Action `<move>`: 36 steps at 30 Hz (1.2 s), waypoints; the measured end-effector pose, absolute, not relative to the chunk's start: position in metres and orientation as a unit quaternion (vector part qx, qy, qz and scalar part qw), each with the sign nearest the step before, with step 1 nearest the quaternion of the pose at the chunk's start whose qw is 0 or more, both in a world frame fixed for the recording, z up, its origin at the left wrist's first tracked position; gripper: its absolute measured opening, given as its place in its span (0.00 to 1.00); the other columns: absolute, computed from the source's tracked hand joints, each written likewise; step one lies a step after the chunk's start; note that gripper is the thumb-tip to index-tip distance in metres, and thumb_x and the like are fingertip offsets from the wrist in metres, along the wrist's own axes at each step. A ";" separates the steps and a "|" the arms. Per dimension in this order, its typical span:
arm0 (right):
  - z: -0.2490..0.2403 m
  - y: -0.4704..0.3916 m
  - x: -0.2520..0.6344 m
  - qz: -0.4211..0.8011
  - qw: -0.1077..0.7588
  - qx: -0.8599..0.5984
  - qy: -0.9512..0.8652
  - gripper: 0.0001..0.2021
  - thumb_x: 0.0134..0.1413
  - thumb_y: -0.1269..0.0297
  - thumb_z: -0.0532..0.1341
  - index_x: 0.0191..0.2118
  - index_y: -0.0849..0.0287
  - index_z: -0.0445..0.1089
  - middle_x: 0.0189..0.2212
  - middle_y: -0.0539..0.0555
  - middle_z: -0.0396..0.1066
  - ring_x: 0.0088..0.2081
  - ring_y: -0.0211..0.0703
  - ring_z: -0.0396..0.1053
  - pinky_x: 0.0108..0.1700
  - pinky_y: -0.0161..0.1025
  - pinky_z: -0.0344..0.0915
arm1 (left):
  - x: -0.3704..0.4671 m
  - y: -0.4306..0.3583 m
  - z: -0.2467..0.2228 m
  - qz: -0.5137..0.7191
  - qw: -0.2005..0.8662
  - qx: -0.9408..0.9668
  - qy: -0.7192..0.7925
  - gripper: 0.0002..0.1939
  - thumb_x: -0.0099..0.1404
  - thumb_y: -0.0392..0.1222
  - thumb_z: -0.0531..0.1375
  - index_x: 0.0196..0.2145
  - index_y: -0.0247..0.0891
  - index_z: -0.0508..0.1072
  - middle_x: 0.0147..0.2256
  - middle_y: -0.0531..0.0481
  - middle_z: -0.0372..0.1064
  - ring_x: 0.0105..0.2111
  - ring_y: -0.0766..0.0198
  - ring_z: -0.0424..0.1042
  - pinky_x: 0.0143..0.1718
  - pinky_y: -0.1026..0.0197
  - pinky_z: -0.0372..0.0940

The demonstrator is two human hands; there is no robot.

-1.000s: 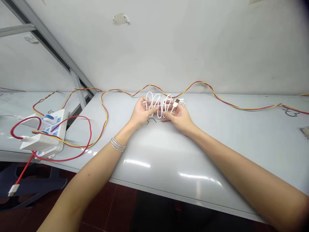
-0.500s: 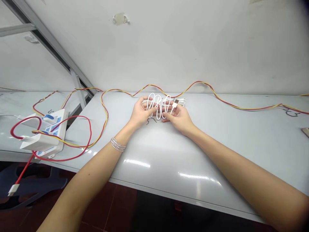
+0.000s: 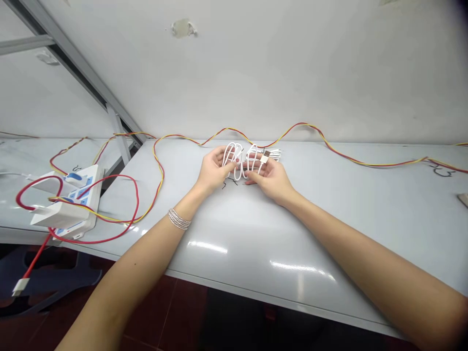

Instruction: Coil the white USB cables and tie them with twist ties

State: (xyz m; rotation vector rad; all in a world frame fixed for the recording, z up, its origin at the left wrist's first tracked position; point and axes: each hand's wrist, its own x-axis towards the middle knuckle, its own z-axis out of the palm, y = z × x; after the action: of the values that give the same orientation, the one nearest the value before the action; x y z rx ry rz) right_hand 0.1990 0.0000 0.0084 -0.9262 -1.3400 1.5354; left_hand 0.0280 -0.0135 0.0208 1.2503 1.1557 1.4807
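Note:
A white cable (image 3: 239, 170) hangs in loose loops between my two hands, above the grey table. My left hand (image 3: 215, 168), with a silver bracelet on its wrist, grips the left loops between thumb and fingers. The right loops are pinched by my right hand (image 3: 268, 178), and the cable's white USB plug (image 3: 263, 158) lies against its fingers. Behind my right hand a bundle of white strands (image 3: 276, 154) rests on the table. Short black ties (image 3: 230, 181) lie just below the cable.
A white power strip (image 3: 94, 187) with chargers and a looped red cable (image 3: 137, 195) is at the left. A red and yellow twisted wire (image 3: 351, 158) runs along the wall. More black ties (image 3: 440, 170) lie at the right. A metal frame (image 3: 87, 73) stands at the left.
The cable loops have drawn together into a left group and a right group, with a wider gap between them. Both hands have stayed nearly in place, still holding the cable.

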 end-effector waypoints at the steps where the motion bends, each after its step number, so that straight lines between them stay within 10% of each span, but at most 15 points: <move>1: 0.009 0.000 0.199 0.618 0.435 -0.374 -0.538 0.24 0.46 0.70 0.69 0.51 0.56 0.67 0.42 0.54 0.78 0.39 0.43 0.78 0.35 0.40 0.78 | 0.028 -0.014 0.021 0.597 0.424 0.502 0.460 0.17 0.52 0.34 0.68 0.41 0.35 0.73 0.36 0.49 0.75 0.35 0.64 0.75 0.38 0.60 0.72; 14: 0.008 0.001 0.199 0.619 0.428 -0.376 -0.541 0.23 0.46 0.69 0.69 0.50 0.57 0.68 0.43 0.56 0.78 0.39 0.44 0.78 0.36 0.41 0.78 | 0.024 -0.012 0.018 0.601 0.416 0.528 0.432 0.20 0.51 0.37 0.71 0.43 0.40 0.75 0.42 0.47 0.76 0.42 0.59 0.76 0.49 0.52 0.72; 36: 0.003 0.003 0.200 0.609 0.429 -0.360 -0.563 0.23 0.48 0.67 0.70 0.51 0.57 0.68 0.44 0.57 0.78 0.41 0.47 0.79 0.37 0.43 0.78 | 0.025 -0.013 0.019 0.579 0.464 0.520 0.424 0.23 0.54 0.54 0.72 0.41 0.35 0.78 0.36 0.45 0.78 0.33 0.60 0.76 0.35 0.58 0.71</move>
State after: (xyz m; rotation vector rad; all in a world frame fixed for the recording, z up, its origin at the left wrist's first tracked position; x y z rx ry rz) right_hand 0.2001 0.0031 0.0030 -0.8980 -1.4044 1.5193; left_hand 0.0255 -0.0134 0.0188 1.2769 1.0406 1.4228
